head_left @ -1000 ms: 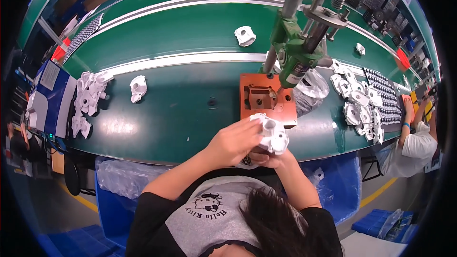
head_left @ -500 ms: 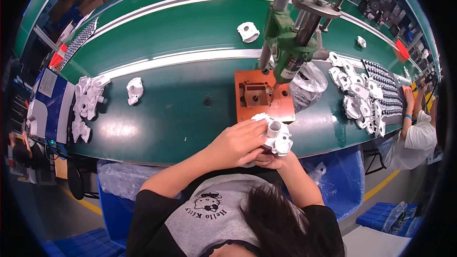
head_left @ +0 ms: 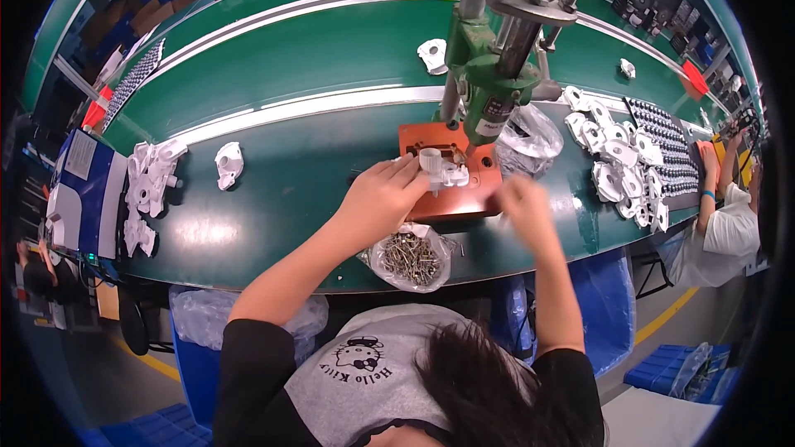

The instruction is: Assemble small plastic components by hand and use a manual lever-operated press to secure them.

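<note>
My left hand (head_left: 379, 203) grips a white plastic housing (head_left: 431, 162) with a round tube standing up from it. The housing is at the orange fixture block (head_left: 464, 201), over its recess; whether it is fully seated I cannot tell. Off the block's right front side is my right hand (head_left: 525, 205), smeared by motion, its fingers unclear and nothing plainly visible in them. In front of the block, near the table edge, lies an open clear plastic bag (head_left: 439, 273) full of small metal screws or pins (head_left: 407, 258).
A green press (head_left: 493, 74) rises behind the fixture. White housings are piled at the left (head_left: 147, 182) and right (head_left: 617, 157), beside a tray of dark round parts (head_left: 667, 145). A blue-and-white machine (head_left: 87, 190) stands far left. A co-worker (head_left: 720, 215) sits at far right.
The housing has gone from in front of the block to above it, held by my left hand. My right hand has let go and moved right. The screw bag has come into view.
</note>
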The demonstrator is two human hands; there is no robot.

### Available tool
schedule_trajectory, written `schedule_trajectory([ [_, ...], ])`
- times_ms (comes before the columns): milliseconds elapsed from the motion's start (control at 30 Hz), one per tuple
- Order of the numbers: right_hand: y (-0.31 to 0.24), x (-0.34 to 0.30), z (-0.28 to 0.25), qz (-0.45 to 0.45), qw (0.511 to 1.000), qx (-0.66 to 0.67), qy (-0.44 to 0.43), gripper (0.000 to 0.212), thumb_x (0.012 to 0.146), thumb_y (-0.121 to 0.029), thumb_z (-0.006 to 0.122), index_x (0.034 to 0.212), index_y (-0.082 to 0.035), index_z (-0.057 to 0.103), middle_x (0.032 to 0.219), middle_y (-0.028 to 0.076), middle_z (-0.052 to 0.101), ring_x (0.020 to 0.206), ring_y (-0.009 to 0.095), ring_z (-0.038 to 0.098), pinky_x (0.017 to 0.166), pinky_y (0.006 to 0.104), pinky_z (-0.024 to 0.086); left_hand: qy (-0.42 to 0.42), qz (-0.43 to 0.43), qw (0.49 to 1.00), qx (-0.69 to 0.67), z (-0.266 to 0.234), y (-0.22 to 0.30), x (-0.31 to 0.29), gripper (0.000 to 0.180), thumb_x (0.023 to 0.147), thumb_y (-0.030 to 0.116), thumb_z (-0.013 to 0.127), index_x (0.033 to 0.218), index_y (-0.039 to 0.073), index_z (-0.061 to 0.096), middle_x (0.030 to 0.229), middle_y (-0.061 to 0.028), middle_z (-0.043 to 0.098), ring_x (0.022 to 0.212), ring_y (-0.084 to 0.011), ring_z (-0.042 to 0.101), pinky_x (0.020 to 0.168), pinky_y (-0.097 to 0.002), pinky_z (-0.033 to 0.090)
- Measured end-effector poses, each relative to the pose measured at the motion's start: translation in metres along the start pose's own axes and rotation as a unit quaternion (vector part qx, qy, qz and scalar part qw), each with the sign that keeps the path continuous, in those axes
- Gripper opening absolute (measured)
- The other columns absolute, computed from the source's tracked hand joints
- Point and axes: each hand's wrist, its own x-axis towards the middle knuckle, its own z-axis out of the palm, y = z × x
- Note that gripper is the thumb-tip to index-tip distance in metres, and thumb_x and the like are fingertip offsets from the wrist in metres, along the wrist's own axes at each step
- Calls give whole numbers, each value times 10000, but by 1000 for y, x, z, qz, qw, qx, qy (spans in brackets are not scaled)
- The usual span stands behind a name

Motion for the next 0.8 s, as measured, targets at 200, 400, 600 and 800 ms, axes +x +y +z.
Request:
schedule_trajectory([
  [200,87,117,-3,-18,969,-182,167,165,811,-150,558,845,-2,623,794,212,625,803,367,609,710,428,471,37,25,994,97,51,-4,12,255,694,82,602,938,48,538,991,-188,599,975,-299,597,856,-399,464],
  [400,124,146,6,49,976,-193,85,156,715,-101,559,790,35,577,796,249,603,788,406,587,711,444,462,-40,-3,999,34,55,-7,12,157,814,159,598,912,41,561,1101,-174,585,1042,-292,570,881,-399,445],
  [600,104,126,-12,21,986,-54,155,192,771,-62,551,926,29,620,858,228,630,804,336,618,736,378,476,15,-9,999,46,57,3,12,165,764,103,561,918,48,540,1057,-211,584,1060,-333,555,937,-406,413],
  [800,40,73,-15,7,982,134,131,162,824,-54,613,970,-11,668,865,22,655,756,77,587,688,219,461,12,-2,999,50,66,-5,4,155,759,106,549,895,31,552,1075,-236,579,1080,-363,541,944,-418,408],
])
